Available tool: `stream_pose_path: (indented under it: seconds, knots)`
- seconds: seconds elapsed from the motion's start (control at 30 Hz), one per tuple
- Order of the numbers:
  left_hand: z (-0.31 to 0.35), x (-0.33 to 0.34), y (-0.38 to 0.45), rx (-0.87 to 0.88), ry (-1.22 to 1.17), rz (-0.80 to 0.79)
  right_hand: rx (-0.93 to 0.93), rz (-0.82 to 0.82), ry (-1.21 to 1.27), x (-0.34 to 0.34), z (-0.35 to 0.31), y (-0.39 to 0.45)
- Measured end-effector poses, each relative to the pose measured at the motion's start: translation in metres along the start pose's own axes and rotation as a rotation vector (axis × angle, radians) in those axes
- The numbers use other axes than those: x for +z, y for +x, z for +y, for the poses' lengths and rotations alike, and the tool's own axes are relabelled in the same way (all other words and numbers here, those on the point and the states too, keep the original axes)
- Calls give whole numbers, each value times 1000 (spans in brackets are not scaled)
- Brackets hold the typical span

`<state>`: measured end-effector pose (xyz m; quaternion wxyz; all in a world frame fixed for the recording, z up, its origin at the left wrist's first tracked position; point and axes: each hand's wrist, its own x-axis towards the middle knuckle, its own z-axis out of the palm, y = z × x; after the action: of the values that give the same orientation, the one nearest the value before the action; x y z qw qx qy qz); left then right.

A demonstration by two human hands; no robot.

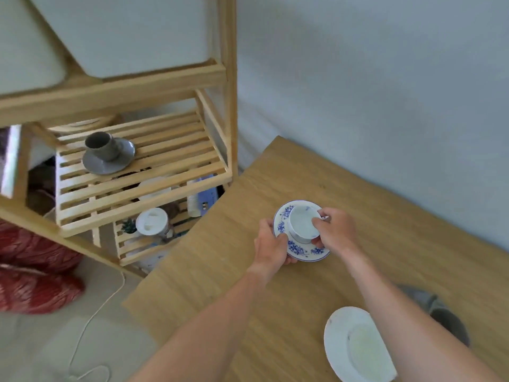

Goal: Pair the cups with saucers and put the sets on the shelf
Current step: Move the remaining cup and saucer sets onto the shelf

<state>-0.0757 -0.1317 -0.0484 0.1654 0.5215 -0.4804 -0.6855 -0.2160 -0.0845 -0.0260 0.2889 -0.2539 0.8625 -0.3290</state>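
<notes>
A white cup (302, 222) sits on a blue-flowered saucer (298, 248) over the wooden table (220, 257). My left hand (271, 245) grips the saucer's left rim. My right hand (334, 228) holds the cup at its right side, by the handle. A grey cup (100, 146) stands on a grey saucer (110, 164) on the slatted wooden shelf (143, 172) to the left. A plain white saucer (355, 346) lies at the table's near right, partly under my right forearm. A grey cup and saucer (446, 318) show beyond that forearm.
The shelf's upright post (230, 78) stands close to the table's far left corner. A lower shelf holds a white lidded container (151, 221) and other items. Red cushions (35, 274) and a white cord (91, 321) lie on the floor.
</notes>
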Motion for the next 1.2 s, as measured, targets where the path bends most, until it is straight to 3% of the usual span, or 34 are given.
stream_pose_path:
  seconds: [0.33,0.53,0.83,1.2]
  knots:
    - [42,-179,79,92,-145,333,-216,-113,57,160,-148,44]
    - [63,-256,158,48,-252,404,-145,-156,159,240,-219,98]
    - [82,-299,268,-5,-319,457,-6,-133,257,320,-273,165]
    - [92,-319,305,-52,-401,485,8,-108,243,361,-292,200]
